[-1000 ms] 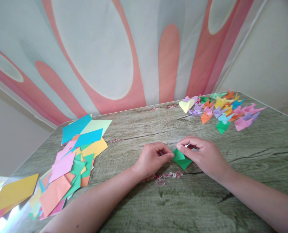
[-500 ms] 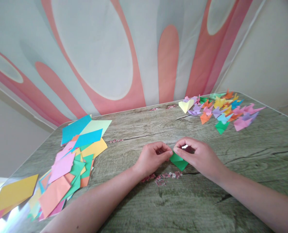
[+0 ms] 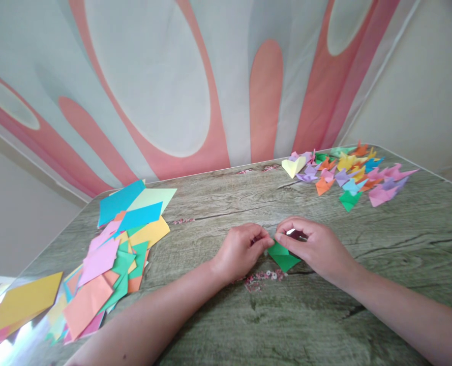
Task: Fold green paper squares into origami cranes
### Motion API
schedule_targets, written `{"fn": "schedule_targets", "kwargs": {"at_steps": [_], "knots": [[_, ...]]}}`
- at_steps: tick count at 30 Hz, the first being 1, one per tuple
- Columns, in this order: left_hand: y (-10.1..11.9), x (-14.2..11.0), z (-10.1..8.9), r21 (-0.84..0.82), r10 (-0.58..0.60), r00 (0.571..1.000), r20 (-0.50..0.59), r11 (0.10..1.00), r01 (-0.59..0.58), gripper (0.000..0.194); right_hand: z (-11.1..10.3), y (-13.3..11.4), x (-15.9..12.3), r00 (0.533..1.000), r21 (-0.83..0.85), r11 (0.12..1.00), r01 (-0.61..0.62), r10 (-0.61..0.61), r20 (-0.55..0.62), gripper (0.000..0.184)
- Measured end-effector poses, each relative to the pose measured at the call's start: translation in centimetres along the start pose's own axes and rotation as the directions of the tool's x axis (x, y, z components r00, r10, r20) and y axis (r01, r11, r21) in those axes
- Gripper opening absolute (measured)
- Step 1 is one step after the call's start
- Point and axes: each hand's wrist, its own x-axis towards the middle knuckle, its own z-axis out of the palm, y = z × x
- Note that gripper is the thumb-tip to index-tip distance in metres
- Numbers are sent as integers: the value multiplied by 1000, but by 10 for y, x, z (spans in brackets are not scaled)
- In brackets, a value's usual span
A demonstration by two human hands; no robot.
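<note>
Between my hands is a small piece of folded green origami paper (image 3: 283,259), its lower point toward me. My left hand (image 3: 244,250) pinches its upper left edge with thumb and fingertips. From the other side, my right hand (image 3: 312,244) grips the upper edge between thumb and forefinger, the two sets of fingertips almost meeting. The fingers hide the top of the fold. Both wrists hover low above the wood-grain table (image 3: 218,325).
A loose heap of coloured paper squares (image 3: 99,259) covers the table's left side, with a mustard sheet (image 3: 27,300) at the near left corner. Several folded paper figures (image 3: 348,170) cluster at the far right. A patterned curtain (image 3: 233,81) hangs behind the table.
My left fingertips have shifted slightly along the green paper's upper edge, closer to the right ones. A bit more of the green paper's lower part shows. The whole view has moved slightly.
</note>
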Motion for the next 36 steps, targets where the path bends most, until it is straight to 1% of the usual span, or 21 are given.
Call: {"fn": "schedule_targets", "kwargs": {"at_steps": [4,6,8,10,13,16,19,21,23,24,25,26,27,28,30,32,34,36], "knots": [[-2,0,0,-20,-3,1000,-22,1000,3,15,-1,1,1,1000,12,1000,-11,12,-9,14],[-3,0,1,-51,-36,999,-28,998,34,13,-2,3,1,1000,32,999,-27,27,-8,15],[-5,1,1,-105,-97,995,-28,990,94,13,-2,5,2,998,78,996,-49,51,-23,19],[-8,1,2,-217,-180,983,-22,961,171,14,-3,8,3,996,150,986,-66,75,-54,23],[-13,4,3,-437,-290,957,8,860,264,19,-3,12,4,993,202,976,-83,99,-71,30],[-17,6,2,-568,-331,943,22,772,284,25,-2,14,5,995,116,990,-84,90,-50,33],[-19,7,1,-620,-324,945,49,732,283,27,-1,18,6,998,2,1000,-26,27,-48,25],[-19,7,-1,-601,-325,944,59,743,294,26,0,22,7,999,-23,1000,-1,0,-54,21],[-17,6,-4,-535,-311,951,-6,804,259,22,0,26,7,999,-8,1000,-6,6,-52,20],[-15,6,-6,-485,-283,958,-53,846,223,24,1,27,8,999,-1,1000,-6,6,-50,19],[-14,6,-9,-425,-238,967,-96,888,176,32,1,28,8,999,3,1000,5,-4,-44,18],[-12,5,-12,-362,-179,977,-115,924,126,40,1,28,9,999,2,1000,24,-24,-35,16],[-10,5,-14,-305,-119,987,-104,949,82,44,2,28,9,999,-1,999,50,-50,-22,14],[-8,5,-17,-258,-60,995,-74,965,39,43,2,28,9,997,-3,997,75,-75,-8,13],[-7,5,-20,-195,35,999,-6,980,-35,36,3,26,8,994,-5,995,103,-103,25,12],[-8,5,-20,-155,76,996,41,986,-69,25,3,24,7,995,-6,996,87,-87,44,12],[-10,5,-19,-117,68,996,52,991,-62,13,3,23,6,998,-2,999,38,-38,41,13],[-13,6,-18,-79,34,999,31,996,-32,3,2,23,6,999,10,1000,-10,10,31,14]]}}
